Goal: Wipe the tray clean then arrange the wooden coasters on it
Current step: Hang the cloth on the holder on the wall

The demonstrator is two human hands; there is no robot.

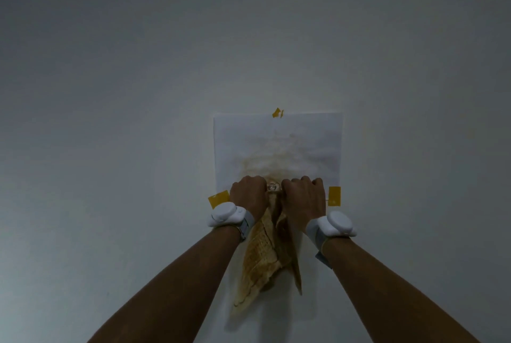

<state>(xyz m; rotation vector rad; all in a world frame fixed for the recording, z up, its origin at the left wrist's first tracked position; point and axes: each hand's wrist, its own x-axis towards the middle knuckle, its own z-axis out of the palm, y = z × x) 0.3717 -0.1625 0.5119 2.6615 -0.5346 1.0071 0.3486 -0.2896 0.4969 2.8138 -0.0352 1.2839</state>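
1. Head view: both hands side by side at the near edge of a white sheet (278, 143) taped to the bench (110, 94).
2. Left hand (249, 195) and right hand (304, 196): fingers curled shut, apparently gripping a tan cloth (262, 257) that trails back toward the body, long axis along the forearms.
3. Small clear object (272, 186) between the knuckles; identity unclear.
4. Tray, coasters: not visible.
5. Brownish smear lies just ahead of the fingers; judged wiping step.
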